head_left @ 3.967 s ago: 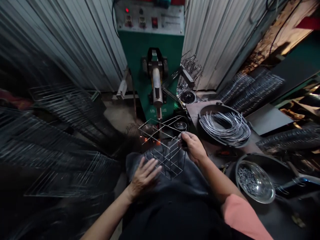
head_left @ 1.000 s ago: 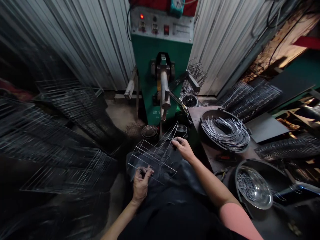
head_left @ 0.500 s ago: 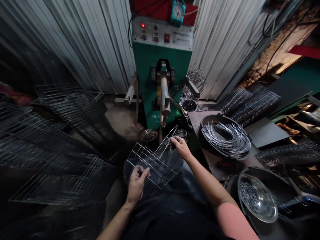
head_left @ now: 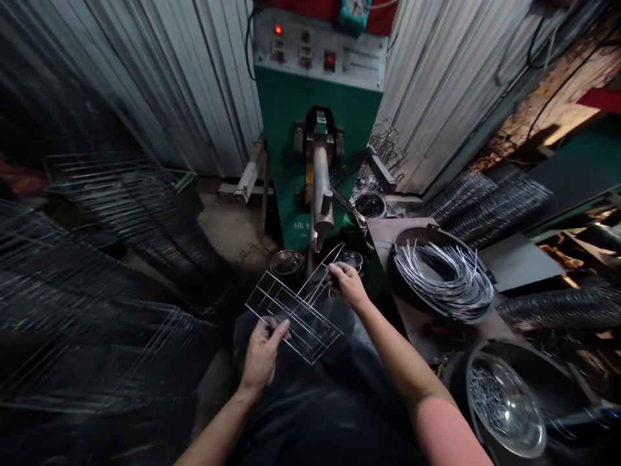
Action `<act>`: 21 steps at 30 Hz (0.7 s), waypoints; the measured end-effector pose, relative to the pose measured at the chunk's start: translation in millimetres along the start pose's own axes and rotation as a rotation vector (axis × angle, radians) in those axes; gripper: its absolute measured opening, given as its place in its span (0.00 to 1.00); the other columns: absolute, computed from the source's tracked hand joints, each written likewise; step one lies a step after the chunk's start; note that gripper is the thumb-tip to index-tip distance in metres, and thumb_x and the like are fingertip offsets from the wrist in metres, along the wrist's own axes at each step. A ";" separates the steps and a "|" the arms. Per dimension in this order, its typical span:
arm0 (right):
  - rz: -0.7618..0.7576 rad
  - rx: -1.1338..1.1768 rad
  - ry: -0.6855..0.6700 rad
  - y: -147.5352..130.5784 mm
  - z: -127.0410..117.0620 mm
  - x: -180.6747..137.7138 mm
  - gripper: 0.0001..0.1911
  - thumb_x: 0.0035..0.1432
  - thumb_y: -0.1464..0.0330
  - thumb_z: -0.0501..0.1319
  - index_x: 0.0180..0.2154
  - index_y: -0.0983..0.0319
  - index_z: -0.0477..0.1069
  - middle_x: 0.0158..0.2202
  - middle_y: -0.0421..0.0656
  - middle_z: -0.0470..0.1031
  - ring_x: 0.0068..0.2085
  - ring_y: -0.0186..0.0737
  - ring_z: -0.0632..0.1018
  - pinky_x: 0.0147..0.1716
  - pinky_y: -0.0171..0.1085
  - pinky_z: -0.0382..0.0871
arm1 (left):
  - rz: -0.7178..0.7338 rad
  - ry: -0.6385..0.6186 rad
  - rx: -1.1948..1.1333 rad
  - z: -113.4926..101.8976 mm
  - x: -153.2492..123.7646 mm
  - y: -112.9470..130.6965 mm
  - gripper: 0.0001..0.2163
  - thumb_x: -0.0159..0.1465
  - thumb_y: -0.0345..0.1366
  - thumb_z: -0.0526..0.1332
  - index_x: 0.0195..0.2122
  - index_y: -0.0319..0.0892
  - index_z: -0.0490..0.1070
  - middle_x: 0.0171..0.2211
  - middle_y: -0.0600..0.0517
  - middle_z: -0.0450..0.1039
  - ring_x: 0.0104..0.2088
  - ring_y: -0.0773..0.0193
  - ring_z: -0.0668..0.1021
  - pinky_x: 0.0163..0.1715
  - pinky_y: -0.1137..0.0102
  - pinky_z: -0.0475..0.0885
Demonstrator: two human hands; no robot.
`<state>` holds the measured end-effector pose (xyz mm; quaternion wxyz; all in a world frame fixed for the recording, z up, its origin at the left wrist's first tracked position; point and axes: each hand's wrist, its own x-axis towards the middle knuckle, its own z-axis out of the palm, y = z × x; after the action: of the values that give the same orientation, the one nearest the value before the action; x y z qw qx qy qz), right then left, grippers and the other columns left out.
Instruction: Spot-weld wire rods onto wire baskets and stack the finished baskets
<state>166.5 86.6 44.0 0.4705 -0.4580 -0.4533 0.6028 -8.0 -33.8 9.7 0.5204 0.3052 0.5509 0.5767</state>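
Observation:
Over my lap I hold a wire rack (head_left: pixel 297 310), a flat grid of thin metal rods with a narrow bent wire piece rising at its far right. My left hand (head_left: pixel 264 353) pinches the near left edge between thumb and fingers. With closed fingers my right hand (head_left: pixel 348 285) grips the bent wire piece (head_left: pixel 317 275); whether it is joined to the grid I cannot tell. Just beyond stands a green spot welding machine (head_left: pixel 281 110), its metal electrode arm (head_left: pixel 321 188) pointing down above the rack's far end, apart from it.
Stacks of wire racks (head_left: pixel 116 207) crowd the left side. On the right, a round pan holds a coil of cut wires (head_left: pixel 446 278), and a metal bowl (head_left: pixel 526 414) contains small metal pieces. Small round dishes (head_left: pixel 287 263) sit below the electrode. Corrugated metal sheeting (head_left: pixel 208 77) rises behind.
My view has shifted slightly. The rack has tilted a little, with its left end nearer the machine in the picture. Both hands keep their hold.

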 end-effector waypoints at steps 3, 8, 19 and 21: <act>0.005 0.026 0.033 1.3 1.2 8.1 0.18 0.44 0.55 0.65 0.22 0.62 0.64 0.19 0.36 0.65 0.19 0.28 0.65 0.17 0.29 0.58 | -0.028 0.016 -0.026 4.4 6.4 3.1 0.16 0.50 0.44 0.67 0.26 0.42 0.60 0.20 0.57 0.66 0.23 0.69 0.70 0.29 0.72 0.65; 0.007 0.071 0.041 2.0 3.2 21.5 0.18 0.43 0.56 0.65 0.23 0.63 0.65 0.19 0.36 0.65 0.19 0.27 0.65 0.16 0.29 0.58 | -0.034 0.046 -0.038 7.9 18.1 8.4 0.17 0.47 0.45 0.68 0.26 0.42 0.61 0.18 0.57 0.66 0.22 0.69 0.70 0.28 0.71 0.65; 0.045 0.091 0.034 3.0 1.5 41.1 0.18 0.42 0.56 0.66 0.23 0.63 0.66 0.18 0.35 0.65 0.18 0.26 0.65 0.15 0.28 0.57 | -0.027 0.038 -0.018 12.0 33.3 20.7 0.17 0.46 0.45 0.68 0.24 0.41 0.61 0.16 0.58 0.66 0.20 0.69 0.70 0.26 0.72 0.65; 0.051 0.091 0.029 2.4 1.5 42.1 0.18 0.41 0.56 0.66 0.23 0.63 0.65 0.18 0.35 0.65 0.18 0.26 0.65 0.16 0.28 0.57 | -0.036 0.040 -0.018 13.1 32.6 24.2 0.17 0.46 0.45 0.68 0.24 0.41 0.61 0.16 0.58 0.66 0.20 0.68 0.70 0.26 0.71 0.65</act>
<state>158.9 127.3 36.6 0.4820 -0.4560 -0.4068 0.6279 -11.1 4.4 28.2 0.5222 0.2792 0.5613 0.5782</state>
